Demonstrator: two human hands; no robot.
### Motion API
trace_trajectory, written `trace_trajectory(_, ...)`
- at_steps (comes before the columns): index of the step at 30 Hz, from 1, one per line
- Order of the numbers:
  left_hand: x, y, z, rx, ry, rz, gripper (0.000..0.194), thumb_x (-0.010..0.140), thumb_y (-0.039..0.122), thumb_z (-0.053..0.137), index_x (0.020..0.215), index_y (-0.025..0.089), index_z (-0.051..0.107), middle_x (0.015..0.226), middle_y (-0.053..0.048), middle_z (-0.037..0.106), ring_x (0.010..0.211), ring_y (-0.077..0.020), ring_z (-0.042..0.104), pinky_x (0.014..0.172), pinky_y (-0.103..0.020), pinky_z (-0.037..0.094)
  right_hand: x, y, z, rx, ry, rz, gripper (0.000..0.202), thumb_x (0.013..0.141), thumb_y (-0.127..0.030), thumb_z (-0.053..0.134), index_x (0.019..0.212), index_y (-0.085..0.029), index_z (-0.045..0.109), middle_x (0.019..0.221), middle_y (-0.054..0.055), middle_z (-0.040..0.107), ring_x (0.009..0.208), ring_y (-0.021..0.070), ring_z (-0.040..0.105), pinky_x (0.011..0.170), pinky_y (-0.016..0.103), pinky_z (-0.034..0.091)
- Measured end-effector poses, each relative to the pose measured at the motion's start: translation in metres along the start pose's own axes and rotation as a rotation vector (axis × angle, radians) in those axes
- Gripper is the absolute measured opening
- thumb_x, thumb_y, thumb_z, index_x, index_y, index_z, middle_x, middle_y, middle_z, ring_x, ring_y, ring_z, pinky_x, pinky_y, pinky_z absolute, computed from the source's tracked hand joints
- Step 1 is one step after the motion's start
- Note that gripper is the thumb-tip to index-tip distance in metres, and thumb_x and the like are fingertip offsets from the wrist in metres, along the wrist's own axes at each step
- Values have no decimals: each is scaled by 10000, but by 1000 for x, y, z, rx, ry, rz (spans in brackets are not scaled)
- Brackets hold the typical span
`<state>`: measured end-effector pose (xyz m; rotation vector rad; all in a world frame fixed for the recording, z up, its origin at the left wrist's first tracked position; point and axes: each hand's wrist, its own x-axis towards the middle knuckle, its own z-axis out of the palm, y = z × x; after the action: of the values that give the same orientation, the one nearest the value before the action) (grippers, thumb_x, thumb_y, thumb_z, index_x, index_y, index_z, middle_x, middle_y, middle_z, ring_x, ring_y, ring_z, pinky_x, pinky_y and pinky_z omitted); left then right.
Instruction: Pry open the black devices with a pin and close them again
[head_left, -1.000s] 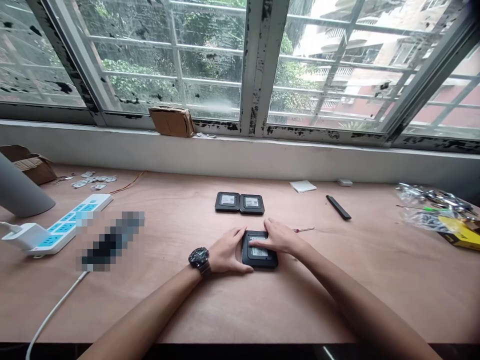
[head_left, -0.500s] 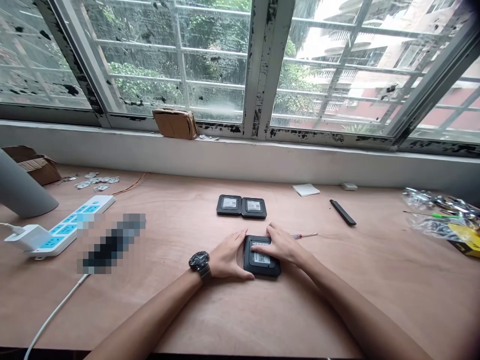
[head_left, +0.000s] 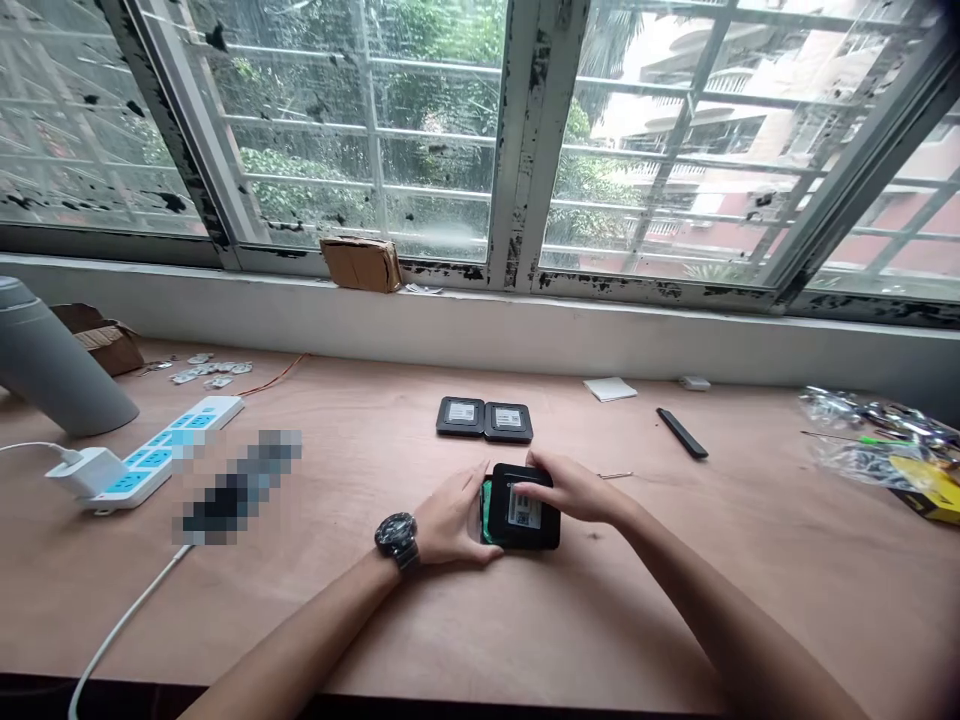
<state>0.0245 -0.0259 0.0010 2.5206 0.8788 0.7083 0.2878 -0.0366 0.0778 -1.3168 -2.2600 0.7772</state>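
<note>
Right grip (head_left: pixel 576 487) on black cover (head_left: pixel 538 522)

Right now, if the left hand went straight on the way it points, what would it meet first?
Most likely the opened black case, at the side where a green strip shows; the left hand cups that edge, apparently touching, though depth is hard to judge.

The cover (head_left: pixel 549 518) looks like smooth, matt black plastic, its label (head_left: pixel 525 514) paper-like. Beneath it, the table (head_left: pixel 450 620) has a smooth, faintly grained wood face. From the cover, at nine o'clock, the power strip (head_left: pixel 156 457) is smooth plastic; at eleven, the box (head_left: pixel 358 267) is creased cardboard; at three, the bags (head_left: pixel 862 456) are shiny, crinkled clear plastic.
</note>
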Motion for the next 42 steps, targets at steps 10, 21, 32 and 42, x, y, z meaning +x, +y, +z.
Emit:
trace_trajectory(10,-94,23,-20,396,163,-342,847,875,726,614,1536,247,388,1366,-135,625,1264,-383,580,1213,-650,214,-6,-19,-46,-387,128,-339,130,995,-376,603,963,-271,673,1029,76,699,955,272,606,820,400,457)
trace_trajectory(21,-84,12,-14,356,176,-305,806,971,535,615,1619,307,195,1500,-62,550,1323,-310,581,1220,-560,331,-61,83,-12,-577,267,-528,353,999,-63,449,1130,-277,697,1155,66,723,991,226,686,831,376,560)
trace_trajectory(32,-76,16,-6,414,244,-222,646,1010,534,544,1586,332,333,1452,7,595,1268,-287,632,1121,-435,504,-63,105,12,-348,258,-388,242,977,-129,510,1095,-243,687,1184,82,721,1010,229,722,820,354,616)
trace_trajectory(42,-92,-16,-46,526,-10,-213,876,905,714,581,1604,261,310,1600,-77,395,1456,-373,406,1196,-563,354,-67,100,-1,-262,299,-181,346,1006,-335,544,1342,-290,609,1319,91,672,1200,287,651,1006,486,565)
